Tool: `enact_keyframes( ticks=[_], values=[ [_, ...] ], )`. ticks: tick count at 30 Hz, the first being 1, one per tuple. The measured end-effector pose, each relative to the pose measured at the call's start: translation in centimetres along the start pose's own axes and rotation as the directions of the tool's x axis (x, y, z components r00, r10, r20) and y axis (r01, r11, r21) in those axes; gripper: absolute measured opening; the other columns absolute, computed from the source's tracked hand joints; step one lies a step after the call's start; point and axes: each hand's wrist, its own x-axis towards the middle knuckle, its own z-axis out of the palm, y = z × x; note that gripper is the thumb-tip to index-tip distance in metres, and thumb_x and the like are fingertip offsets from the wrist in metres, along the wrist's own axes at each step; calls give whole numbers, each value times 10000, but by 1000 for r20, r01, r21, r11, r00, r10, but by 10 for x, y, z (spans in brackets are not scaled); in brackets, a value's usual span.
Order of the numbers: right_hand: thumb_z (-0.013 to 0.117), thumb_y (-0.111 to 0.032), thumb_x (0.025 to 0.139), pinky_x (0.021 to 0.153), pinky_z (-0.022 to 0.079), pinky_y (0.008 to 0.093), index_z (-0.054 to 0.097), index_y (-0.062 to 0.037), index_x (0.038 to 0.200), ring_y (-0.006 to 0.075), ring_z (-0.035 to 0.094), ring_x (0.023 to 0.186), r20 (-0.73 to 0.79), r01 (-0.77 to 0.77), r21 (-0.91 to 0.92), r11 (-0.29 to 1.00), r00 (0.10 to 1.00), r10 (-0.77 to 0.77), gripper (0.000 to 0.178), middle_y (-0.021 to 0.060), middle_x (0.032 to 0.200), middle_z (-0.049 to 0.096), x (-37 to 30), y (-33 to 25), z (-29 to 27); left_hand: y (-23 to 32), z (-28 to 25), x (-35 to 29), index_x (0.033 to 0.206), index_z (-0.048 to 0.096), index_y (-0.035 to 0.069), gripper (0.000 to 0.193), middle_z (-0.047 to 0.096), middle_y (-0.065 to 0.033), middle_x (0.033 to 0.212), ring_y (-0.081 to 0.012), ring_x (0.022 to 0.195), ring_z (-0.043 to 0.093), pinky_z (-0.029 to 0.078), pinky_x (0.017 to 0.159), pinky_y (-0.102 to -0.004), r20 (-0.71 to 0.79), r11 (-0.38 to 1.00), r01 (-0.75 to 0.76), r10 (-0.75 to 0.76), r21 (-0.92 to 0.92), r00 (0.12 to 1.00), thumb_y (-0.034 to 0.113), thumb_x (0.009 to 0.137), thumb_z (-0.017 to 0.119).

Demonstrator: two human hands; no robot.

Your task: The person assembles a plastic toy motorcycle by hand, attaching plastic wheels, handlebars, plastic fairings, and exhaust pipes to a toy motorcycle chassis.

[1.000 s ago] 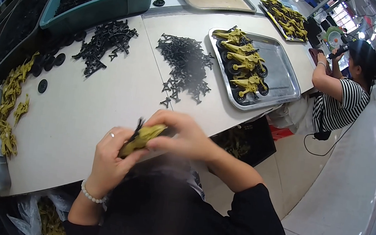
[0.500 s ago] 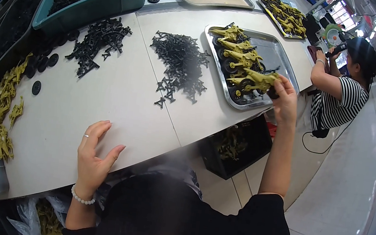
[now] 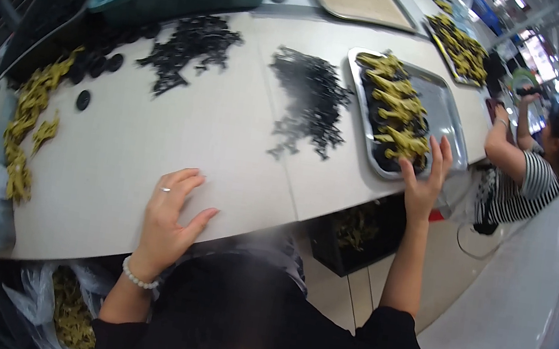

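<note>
Several yellow toy motorcycles (image 3: 402,107) are laid along the left side of the metal tray (image 3: 450,107), and at its near end a release is judged to be in hand, since the grip of the right hand (image 3: 422,189) is parted and seemingly empty. Left of the tray, over the worktop (image 3: 116,169), the left hand (image 3: 169,222) is held loosely spread with nothing in it. For the next move, a lift clear of the tray's rim seems called for, with free room in its right half.
</note>
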Motion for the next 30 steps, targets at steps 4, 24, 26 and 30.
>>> enact_keyframes(
  ticks=[4, 24, 26, 30],
  values=[
    [752, -91, 762, 1063, 321, 390, 638, -72, 1198, 308, 410, 1285, 124, 59, -64, 996, 991, -51, 451, 151, 1395, 440, -3, 14, 10, -6, 2, 5, 1129, 583, 7, 439, 576, -163, 1196, -323, 1074, 561, 473, 895, -374, 8, 997, -70, 70, -24, 997, 90, 738, 766],
    [688, -96, 804, 842, 486, 332, 628, -30, 1136, 261, 627, 963, 539, 125, 701, 702, 552, -636, 343, 132, 1068, 637, 87, -303, 195, -128, -193, 6, 1102, 584, -15, 375, 602, -182, 1141, -354, 1050, 576, 462, 913, -388, -496, 715, 399, -83, 575, 864, 152, 793, 715],
    [684, -106, 808, 852, 484, 352, 630, -29, 1136, 279, 625, 972, 486, 239, 733, 637, 472, -736, 342, 144, 1073, 634, 83, -346, 232, -149, -207, -5, 1125, 569, -38, 399, 575, -207, 1149, -367, 1097, 526, 447, 937, -410, -467, 659, 490, -230, 570, 854, 120, 783, 699],
    [652, -66, 793, 917, 465, 373, 612, -61, 1179, 302, 574, 1087, 376, 334, 757, 561, 480, -793, 388, 149, 1172, 601, 71, -429, 297, -153, -203, -18, 1144, 566, -40, 404, 571, -208, 1159, -372, 1096, 520, 447, 938, -415, -427, 683, 419, -170, 598, 888, 88, 777, 678]
  ],
)
